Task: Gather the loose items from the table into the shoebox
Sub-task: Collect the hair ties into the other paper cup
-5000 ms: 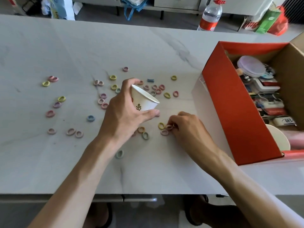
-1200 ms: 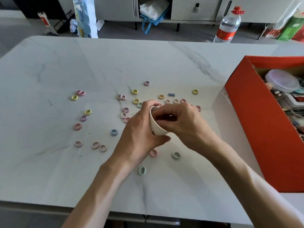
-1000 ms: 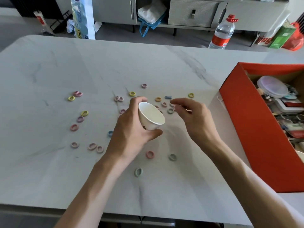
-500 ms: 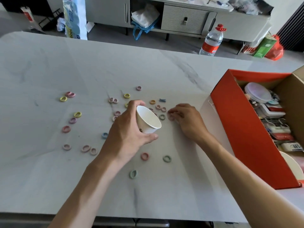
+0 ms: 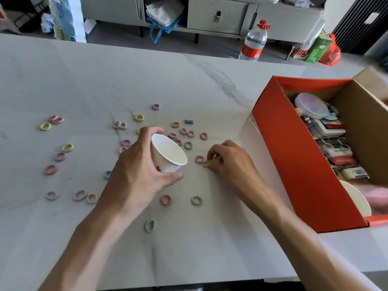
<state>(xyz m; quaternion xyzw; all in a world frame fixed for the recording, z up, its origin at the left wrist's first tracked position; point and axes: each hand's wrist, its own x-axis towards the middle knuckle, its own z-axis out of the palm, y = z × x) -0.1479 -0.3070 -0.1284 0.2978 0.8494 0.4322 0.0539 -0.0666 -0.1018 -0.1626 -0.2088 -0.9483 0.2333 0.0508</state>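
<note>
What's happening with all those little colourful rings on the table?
A person is picking them up. The left hand holds a white paper cup tilted over the table, and the right hand pinches a yellow ring beside it. Many other rings lie scattered, and the orange shoebox stands open at the right.

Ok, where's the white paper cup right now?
Head view, centre: the white paper cup is tilted in the left grip, above the table, just left of the right grip, which pinches a yellow ring.
</note>
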